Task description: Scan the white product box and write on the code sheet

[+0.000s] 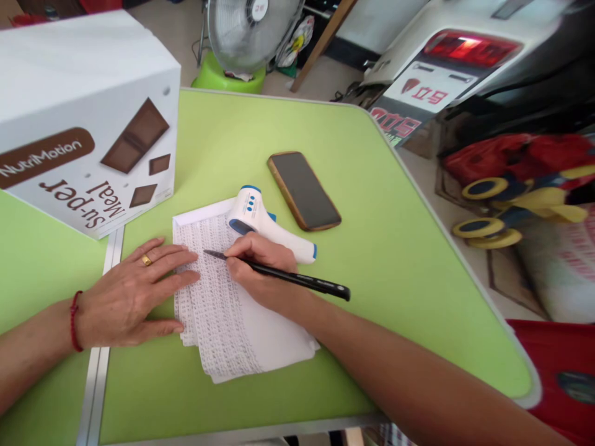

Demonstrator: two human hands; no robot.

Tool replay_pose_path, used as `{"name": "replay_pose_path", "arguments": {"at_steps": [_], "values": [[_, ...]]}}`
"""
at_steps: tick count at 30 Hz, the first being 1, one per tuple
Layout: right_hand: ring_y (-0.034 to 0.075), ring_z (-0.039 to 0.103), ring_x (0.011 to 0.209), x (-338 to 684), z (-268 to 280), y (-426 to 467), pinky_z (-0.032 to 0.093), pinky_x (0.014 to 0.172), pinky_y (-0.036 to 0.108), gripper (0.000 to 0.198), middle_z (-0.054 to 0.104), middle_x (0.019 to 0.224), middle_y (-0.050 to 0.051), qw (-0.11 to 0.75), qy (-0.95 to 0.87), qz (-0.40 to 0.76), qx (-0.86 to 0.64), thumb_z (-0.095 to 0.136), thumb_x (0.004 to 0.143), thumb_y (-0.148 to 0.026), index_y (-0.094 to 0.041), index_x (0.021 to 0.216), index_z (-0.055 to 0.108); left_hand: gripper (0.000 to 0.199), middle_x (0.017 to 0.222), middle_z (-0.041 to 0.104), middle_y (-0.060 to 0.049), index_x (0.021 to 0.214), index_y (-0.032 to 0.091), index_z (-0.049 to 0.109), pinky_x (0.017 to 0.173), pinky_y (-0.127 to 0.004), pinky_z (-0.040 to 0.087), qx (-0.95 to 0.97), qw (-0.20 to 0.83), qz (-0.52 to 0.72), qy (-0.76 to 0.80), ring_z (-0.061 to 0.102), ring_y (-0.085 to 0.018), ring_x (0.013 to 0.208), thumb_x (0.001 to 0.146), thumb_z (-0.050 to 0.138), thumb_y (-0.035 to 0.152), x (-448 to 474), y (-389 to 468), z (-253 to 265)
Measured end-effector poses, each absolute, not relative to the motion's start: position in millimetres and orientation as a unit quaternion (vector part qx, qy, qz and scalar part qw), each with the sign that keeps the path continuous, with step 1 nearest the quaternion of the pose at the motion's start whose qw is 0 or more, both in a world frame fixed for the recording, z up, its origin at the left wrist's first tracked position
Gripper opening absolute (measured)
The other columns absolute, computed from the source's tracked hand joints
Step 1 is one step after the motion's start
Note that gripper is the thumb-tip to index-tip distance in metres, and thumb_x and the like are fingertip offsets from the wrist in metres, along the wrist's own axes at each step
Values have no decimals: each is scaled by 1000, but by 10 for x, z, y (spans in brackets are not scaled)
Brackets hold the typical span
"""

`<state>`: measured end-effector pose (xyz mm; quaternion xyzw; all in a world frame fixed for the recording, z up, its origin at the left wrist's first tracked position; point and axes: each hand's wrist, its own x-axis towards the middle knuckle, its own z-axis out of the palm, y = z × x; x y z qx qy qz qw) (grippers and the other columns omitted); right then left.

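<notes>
Between the thumb and fingers of my right hand is a black pen, its tip over the written part of a stack of paper sheets. Rows of small handwriting cover much of the top sheet; its lower right part is blank. My left hand lies flat with fingers spread, fingertips on the left edge of the sheets. It wears a gold ring and a red string bracelet. A white and blue infrared thermometer rests across the top of the paper, just beyond my right hand.
A phone in a brown case lies beyond the thermometer on the green table. A large white box printed with chocolate stands at the left. Past the table are a fan on a green stool and a white vehicle.
</notes>
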<state>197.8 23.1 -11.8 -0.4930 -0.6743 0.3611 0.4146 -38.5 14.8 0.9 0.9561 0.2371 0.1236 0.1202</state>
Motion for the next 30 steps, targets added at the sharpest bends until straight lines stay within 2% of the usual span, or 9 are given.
{"name": "replay_pose_path", "arguments": {"at_steps": [22, 30], "values": [[9, 47, 47, 1994, -101, 221, 39, 45, 22, 9, 53, 51, -5, 406, -675, 346, -509, 51, 66, -14, -21, 61, 53, 51, 140, 47, -20, 131, 12, 48, 113, -55, 29, 957, 120, 123, 235, 42, -32, 133, 96, 48, 50, -379, 149, 20], [8, 47, 47, 2001, -134, 216, 39, 46, 22, 12, 52, 52, -6, 403, -710, 289, -500, 51, 71, -12, -22, 64, 52, 52, 140, 48, -20, 131, 13, 48, 113, -55, 29, 955, 127, 129, 236, 42, -31, 133, 96, 47, 51, -378, 168, 8]]}}
